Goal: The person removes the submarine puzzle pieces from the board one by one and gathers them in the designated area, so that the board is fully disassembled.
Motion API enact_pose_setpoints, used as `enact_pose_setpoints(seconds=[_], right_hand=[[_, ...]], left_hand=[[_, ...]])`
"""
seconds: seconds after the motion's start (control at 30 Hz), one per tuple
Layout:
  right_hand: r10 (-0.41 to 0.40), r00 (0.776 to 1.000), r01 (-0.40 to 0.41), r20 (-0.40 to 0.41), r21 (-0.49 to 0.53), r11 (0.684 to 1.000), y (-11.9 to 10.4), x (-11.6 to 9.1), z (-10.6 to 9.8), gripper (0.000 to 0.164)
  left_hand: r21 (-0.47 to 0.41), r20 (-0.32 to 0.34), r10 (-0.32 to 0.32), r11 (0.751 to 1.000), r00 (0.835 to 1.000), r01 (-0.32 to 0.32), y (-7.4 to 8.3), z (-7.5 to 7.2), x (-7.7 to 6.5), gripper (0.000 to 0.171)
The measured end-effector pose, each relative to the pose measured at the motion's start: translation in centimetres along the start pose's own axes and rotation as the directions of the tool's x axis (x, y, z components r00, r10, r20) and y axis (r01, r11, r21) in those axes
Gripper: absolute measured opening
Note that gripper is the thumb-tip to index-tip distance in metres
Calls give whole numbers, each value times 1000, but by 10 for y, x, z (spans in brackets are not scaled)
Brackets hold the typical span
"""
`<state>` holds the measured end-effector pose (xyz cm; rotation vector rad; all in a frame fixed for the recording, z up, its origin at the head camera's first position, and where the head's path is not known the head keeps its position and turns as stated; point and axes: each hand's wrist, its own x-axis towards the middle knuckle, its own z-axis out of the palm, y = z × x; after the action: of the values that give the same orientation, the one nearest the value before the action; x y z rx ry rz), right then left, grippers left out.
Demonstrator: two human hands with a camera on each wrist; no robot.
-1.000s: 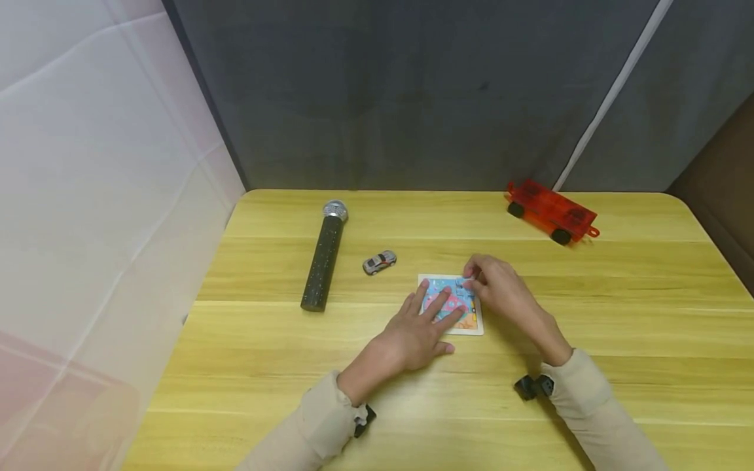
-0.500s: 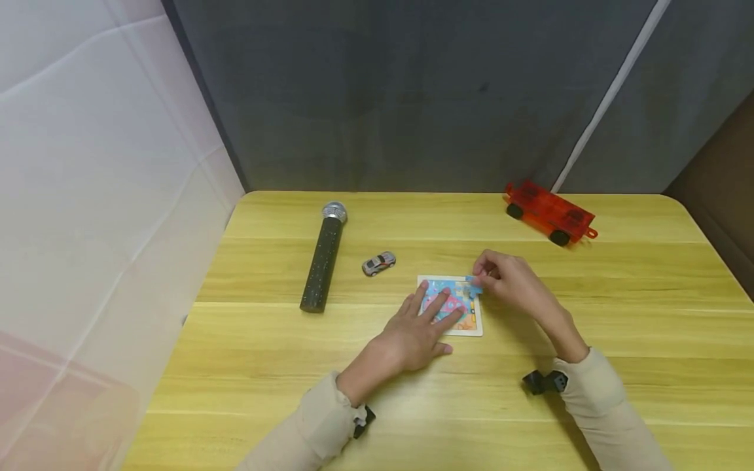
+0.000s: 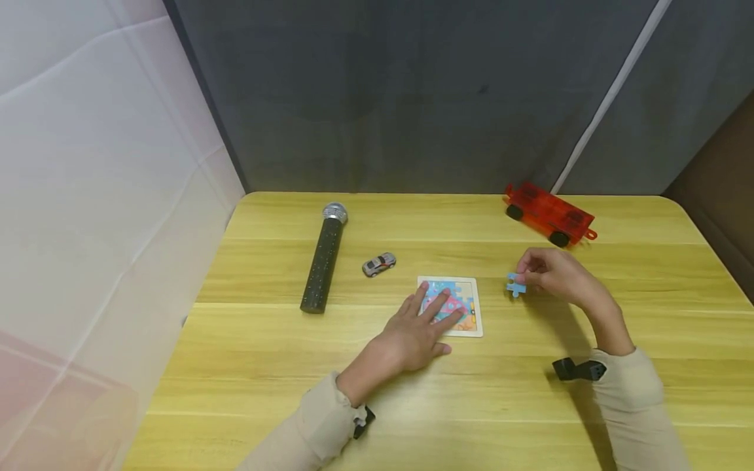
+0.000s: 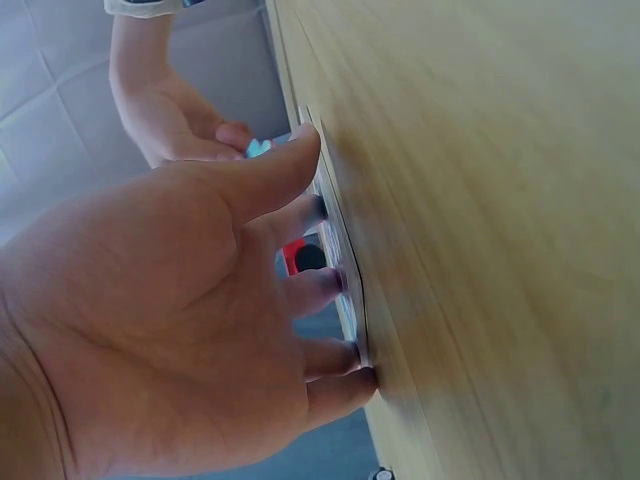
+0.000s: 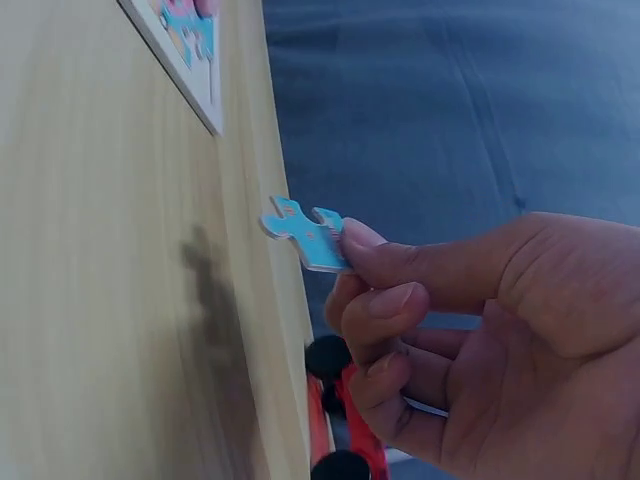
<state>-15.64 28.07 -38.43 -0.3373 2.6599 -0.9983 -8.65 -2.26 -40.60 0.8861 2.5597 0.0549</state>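
Observation:
A small square jigsaw puzzle [image 3: 480, 320] in a pale frame lies on the table, its picture blue, pink and orange. Its upper right corner shows bare tan backing. My left hand [image 3: 412, 333] rests on it with straight, spread fingers, which cover part of the picture. To the right of the frame, my right hand [image 3: 556, 275] pinches a light blue puzzle piece [image 5: 312, 235] between thumb and fingers. In the right wrist view the piece is held above the tabletop, its shadow falling on the wood.
Behind the puzzle lies a small silver toy car [image 3: 379, 264]. A black microphone [image 3: 324, 261] with a silver head is farther left. At the back right stands a red toy wagon [image 3: 550, 212] with black wheels. A dark grey partition [image 3: 377, 98] rises along the table's far edge.
My right hand has lifted the blue piece out of the puzzle's upper right corner and carried it right, baring the backing there. The left hand has stayed in place.

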Motion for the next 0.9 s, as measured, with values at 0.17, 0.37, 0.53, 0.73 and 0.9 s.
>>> enact_pose_setpoints(seconds=[0.17, 0.37, 0.53, 0.73, 0.9], right_hand=[[26, 999, -26, 30, 7, 1000, 24, -3, -11, 11], [80, 997, -79, 13, -90, 993, 52, -8, -25, 9], [83, 997, -82, 3, -128, 988, 55, -8, -27, 8], [91, 996, -93, -20, -193, 977, 52, -6, -21, 11], [115, 992, -126, -54, -275, 953, 50, -4, -16, 15]], left_hand=[[0, -6, -1, 1000, 1000, 1, -1, 0, 1, 68], [-1, -5, -1, 1000, 1000, 1, 0, 0, 1, 67], [13, -11, 3, 1000, 1000, -3, -1, 0, -1, 68], [3, -18, 10, 1000, 1000, -10, -1, -1, -1, 67], [-19, -16, -4, 1000, 1000, 4, -1, 0, 0, 67]])
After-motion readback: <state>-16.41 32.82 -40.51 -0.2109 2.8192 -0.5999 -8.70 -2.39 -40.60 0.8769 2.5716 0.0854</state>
